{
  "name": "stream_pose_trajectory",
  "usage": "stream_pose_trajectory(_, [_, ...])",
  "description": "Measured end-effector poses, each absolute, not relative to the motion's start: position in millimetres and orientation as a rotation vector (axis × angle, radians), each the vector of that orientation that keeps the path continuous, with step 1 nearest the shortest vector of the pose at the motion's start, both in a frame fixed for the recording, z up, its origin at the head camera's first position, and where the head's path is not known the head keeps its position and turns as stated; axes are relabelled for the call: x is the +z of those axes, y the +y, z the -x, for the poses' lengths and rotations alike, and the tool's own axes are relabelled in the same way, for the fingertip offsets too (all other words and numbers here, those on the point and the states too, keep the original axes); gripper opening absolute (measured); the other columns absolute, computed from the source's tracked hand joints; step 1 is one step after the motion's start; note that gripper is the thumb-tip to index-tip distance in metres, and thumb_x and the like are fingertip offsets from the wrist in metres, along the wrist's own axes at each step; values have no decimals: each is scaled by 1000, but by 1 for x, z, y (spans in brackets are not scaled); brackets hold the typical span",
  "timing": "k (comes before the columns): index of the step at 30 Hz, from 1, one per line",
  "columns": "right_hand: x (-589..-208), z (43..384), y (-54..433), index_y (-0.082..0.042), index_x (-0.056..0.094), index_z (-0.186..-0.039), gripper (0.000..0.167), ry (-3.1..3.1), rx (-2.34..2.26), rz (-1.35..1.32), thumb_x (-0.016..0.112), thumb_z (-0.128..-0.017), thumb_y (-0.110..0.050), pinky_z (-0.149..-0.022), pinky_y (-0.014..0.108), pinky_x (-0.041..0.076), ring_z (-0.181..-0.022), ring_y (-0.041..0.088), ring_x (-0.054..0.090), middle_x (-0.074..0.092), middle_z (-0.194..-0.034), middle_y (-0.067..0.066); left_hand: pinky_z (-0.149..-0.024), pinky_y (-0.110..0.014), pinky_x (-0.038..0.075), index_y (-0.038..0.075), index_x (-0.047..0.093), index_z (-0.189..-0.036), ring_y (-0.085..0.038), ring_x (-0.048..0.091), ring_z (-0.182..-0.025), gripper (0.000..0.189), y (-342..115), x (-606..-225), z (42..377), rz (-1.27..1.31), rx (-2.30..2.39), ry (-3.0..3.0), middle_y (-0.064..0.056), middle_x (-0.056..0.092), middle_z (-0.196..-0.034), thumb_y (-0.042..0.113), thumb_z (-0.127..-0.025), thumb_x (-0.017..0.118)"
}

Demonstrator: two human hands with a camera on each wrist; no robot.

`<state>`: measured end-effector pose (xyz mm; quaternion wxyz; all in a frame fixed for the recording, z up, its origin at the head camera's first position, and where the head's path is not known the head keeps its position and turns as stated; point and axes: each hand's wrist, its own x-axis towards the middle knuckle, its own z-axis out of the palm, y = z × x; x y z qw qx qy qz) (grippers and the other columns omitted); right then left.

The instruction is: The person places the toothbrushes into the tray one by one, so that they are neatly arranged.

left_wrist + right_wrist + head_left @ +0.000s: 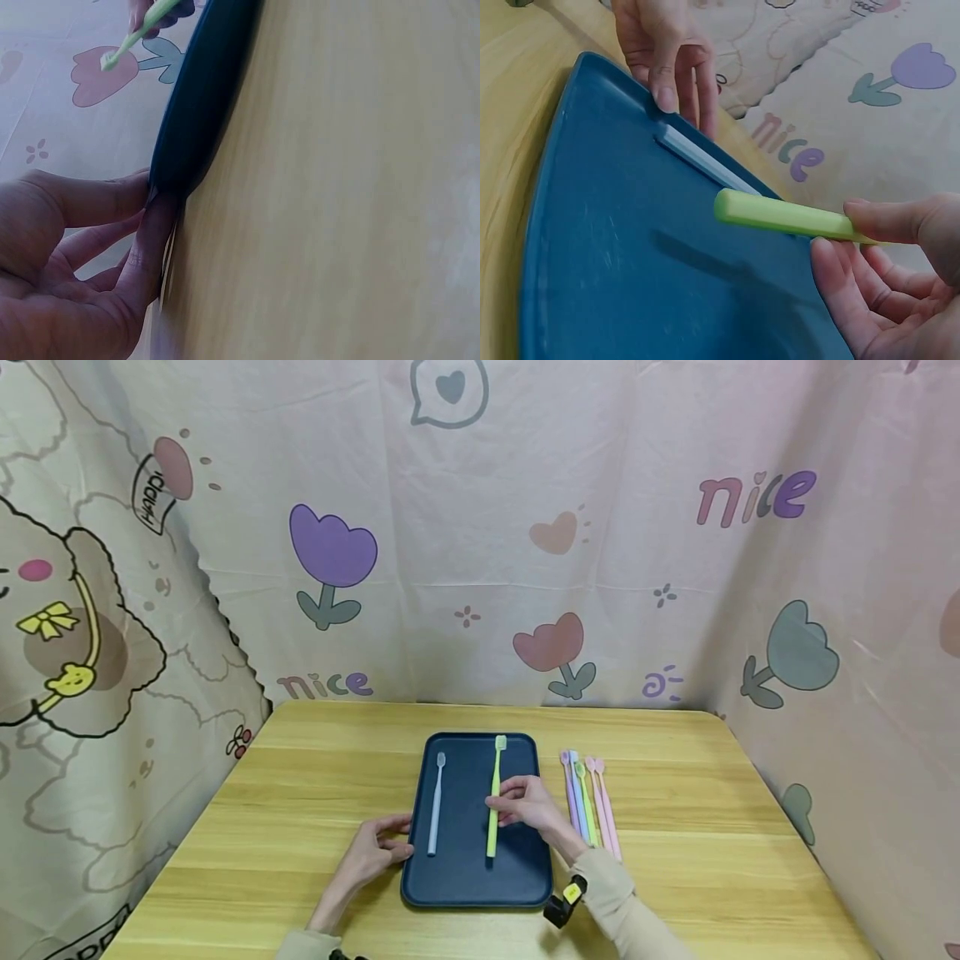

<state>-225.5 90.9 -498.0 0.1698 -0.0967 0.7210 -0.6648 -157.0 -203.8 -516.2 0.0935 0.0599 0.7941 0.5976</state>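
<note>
My right hand (528, 802) pinches a yellow-green toothbrush (493, 827) by its handle, above the right half of a dark blue tray (465, 885). The brush head points to the back, and in the right wrist view the handle end (757, 210) hangs over the tray with its shadow below. A light blue toothbrush (436, 810) lies lengthwise on the tray's left side. My left hand (375, 852) holds the tray's left edge; the left wrist view shows thumb and fingers (154, 240) pinching the rim.
Several toothbrushes in purple, blue, green and pink (606, 810) lie side by side on the wooden table (300, 777), right of the tray, partly behind my right wrist. A printed curtain (465, 527) hangs behind the table's back edge and along its sides.
</note>
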Motion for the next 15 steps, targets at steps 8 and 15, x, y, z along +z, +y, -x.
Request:
stream_pose_trajectory(8, [-505,228,71,8,65,-99,24,2082,-1864,294,75,-89,-11,-61,30,60,-58,8,62,71,-72,0,-73,-22,58,-19,48,-136,-33,74,-93,57,-204,-517,158,-177,1756,2368,-38,60,-124,-8,-85,69])
stream_pose_trajectory(15, [-508,231,59,8,66,-97,22,2068,-1873,298,75,-89,-10,-60,32,60,-55,8,62,71,-70,2,-73,-24,60,-20,47,-136,-36,73,-94,57,-205,-518,159,-196,1763,2363,-39,59,-124,-9,-85,69])
